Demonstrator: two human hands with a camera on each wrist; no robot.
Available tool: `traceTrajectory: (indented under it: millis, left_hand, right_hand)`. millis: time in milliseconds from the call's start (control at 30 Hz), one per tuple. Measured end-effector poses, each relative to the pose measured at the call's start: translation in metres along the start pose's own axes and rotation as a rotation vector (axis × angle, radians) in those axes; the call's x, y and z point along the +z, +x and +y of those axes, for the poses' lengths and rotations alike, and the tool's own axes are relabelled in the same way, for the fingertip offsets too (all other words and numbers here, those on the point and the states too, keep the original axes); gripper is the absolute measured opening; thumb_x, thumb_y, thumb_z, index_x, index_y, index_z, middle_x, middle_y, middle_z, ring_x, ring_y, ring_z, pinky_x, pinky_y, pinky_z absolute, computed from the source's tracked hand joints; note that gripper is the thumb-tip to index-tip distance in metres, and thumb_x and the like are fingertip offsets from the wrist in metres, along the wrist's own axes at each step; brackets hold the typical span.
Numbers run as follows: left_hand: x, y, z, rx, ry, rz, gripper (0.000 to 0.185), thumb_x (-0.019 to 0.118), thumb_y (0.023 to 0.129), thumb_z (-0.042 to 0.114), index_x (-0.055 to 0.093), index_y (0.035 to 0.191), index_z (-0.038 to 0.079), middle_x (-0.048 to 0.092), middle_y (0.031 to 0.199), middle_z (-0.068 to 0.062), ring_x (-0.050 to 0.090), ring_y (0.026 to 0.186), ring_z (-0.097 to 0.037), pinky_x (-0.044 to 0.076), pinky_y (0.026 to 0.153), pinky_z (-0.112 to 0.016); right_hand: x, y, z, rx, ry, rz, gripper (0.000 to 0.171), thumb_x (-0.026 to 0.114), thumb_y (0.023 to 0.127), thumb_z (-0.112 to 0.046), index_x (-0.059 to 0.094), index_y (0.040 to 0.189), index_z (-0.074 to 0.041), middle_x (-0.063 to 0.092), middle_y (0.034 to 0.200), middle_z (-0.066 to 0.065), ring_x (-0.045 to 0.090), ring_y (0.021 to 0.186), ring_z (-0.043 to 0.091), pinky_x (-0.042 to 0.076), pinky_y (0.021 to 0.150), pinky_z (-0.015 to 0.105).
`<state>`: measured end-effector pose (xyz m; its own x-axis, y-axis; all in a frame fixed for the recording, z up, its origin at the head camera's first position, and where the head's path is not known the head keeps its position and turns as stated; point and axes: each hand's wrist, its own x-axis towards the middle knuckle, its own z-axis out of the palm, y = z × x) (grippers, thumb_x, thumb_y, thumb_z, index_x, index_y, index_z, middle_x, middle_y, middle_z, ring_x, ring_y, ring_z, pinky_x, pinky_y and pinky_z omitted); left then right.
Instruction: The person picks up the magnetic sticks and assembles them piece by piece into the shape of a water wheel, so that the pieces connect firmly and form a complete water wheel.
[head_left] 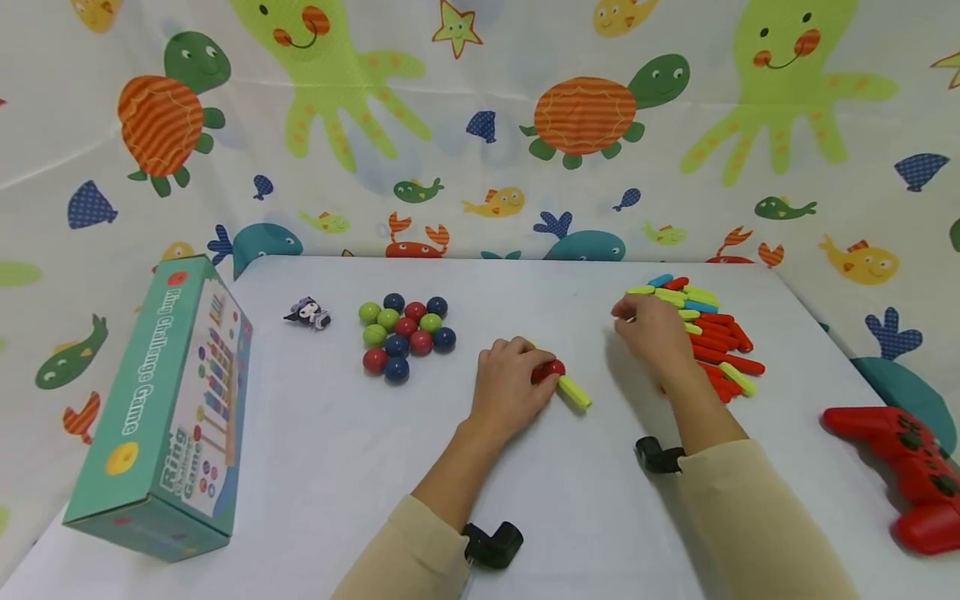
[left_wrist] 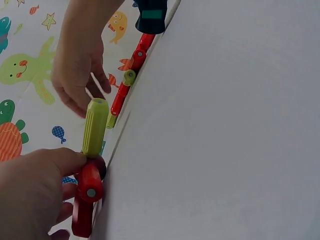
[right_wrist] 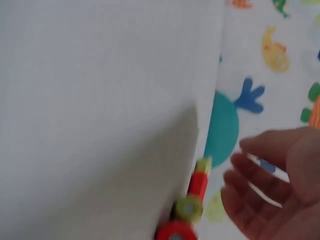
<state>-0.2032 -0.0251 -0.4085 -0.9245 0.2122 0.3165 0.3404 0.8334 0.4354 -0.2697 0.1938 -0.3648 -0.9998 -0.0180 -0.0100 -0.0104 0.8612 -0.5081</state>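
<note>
My left hand [head_left: 512, 379] rests low over the table, fingers curled round a small joined piece of plastic sticks and a red ball [head_left: 553, 367]. From it a yellow-green stick [head_left: 575, 392] points toward the front right. In the left wrist view, the thumb meets that yellow-green stick [left_wrist: 95, 129] where it joins a red stick [left_wrist: 90, 181], and another red stick lies below. My right hand [head_left: 654, 329] hovers at the left side of a pile of sticks [head_left: 712, 342], mostly red and yellow-green. In the right wrist view its fingers [right_wrist: 257, 182] are loosely bent with nothing between them.
Green, red and dark blue balls [head_left: 397, 345] lie in a group left of centre, beside a small figurine [head_left: 308, 313]. A green game box [head_left: 157, 408] stands at the left edge. A red game controller [head_left: 900, 475] lies at the right. A patterned cloth hangs behind the table.
</note>
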Motion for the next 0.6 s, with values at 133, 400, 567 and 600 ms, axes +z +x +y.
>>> traceTrajectory:
  millis: [133, 400, 567, 600]
  left_hand:
    - [-0.001, 0.000, 0.003, -0.029, 0.012, -0.029, 0.028, 0.074, 0.095, 0.035, 0.078, 0.120, 0.024, 0.070, 0.112, -0.001, 0.060, 0.105, -0.022, 0.046, 0.087, -0.037]
    - [-0.002, -0.002, 0.004, -0.031, 0.032, -0.044, 0.029, 0.074, 0.095, 0.034, 0.076, 0.122, 0.025, 0.070, 0.115, -0.001, 0.060, 0.110, -0.023, 0.047, 0.093, -0.041]
    - [0.000, -0.002, 0.004, -0.008, 0.023, -0.054, 0.029, 0.074, 0.095, 0.033, 0.076, 0.123, 0.025, 0.069, 0.117, -0.001, 0.060, 0.114, -0.024, 0.047, 0.099, -0.044]
    - [0.000, -0.002, 0.004, -0.007, 0.024, -0.054, 0.030, 0.074, 0.095, 0.032, 0.076, 0.124, 0.025, 0.069, 0.117, -0.001, 0.060, 0.115, -0.024, 0.047, 0.100, -0.045]
  right_hand:
    - [-0.016, 0.000, 0.021, 0.088, -0.174, 0.012, 0.024, 0.067, 0.096, -0.011, 0.067, 0.116, 0.002, 0.065, 0.111, 0.024, 0.056, 0.102, 0.040, 0.055, 0.075, 0.046]
    - [-0.018, 0.007, 0.032, 0.127, -0.198, -0.049, 0.027, 0.066, 0.096, -0.013, 0.066, 0.117, 0.004, 0.061, 0.111, 0.024, 0.055, 0.100, 0.039, 0.052, 0.068, 0.039]
    - [-0.018, 0.009, 0.035, 0.175, -0.238, -0.021, 0.023, 0.069, 0.094, -0.014, 0.066, 0.108, 0.004, 0.061, 0.104, 0.023, 0.054, 0.096, 0.039, 0.051, 0.064, 0.038]
    - [-0.018, 0.009, 0.035, 0.182, -0.243, -0.018, 0.021, 0.069, 0.094, -0.015, 0.066, 0.105, 0.003, 0.061, 0.103, 0.023, 0.055, 0.095, 0.039, 0.050, 0.063, 0.038]
